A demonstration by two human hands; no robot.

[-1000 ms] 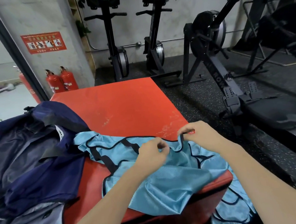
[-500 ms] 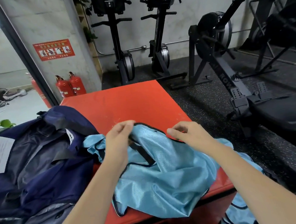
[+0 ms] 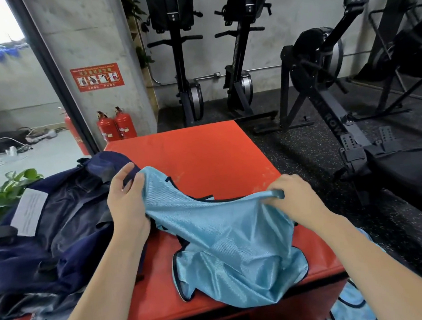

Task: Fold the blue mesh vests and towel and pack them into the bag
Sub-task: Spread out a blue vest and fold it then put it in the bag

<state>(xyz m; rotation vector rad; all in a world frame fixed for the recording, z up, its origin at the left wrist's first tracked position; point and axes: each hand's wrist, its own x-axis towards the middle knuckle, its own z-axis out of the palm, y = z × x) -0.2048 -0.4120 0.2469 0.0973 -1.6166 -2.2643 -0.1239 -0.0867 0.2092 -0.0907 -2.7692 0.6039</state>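
Head view: a blue mesh vest held stretched between two hands over a red padded block.

The vest's top edge runs left to right across the block, higher at its left end, and the rest of the fabric hangs and bunches down toward the near edge, where its black-trimmed hem lies on the red surface. The left hand is raised with its back to the camera, thumb and fingers pinching the vest's upper left corner. The right hand lies lower, knuckles up, fingers curled around the bunched right corner. Both forearms reach in from the bottom of the view. A dark navy bag lies open on the left, touching the left hand's side of the vest. More blue mesh fabric hangs below the block's near right corner.
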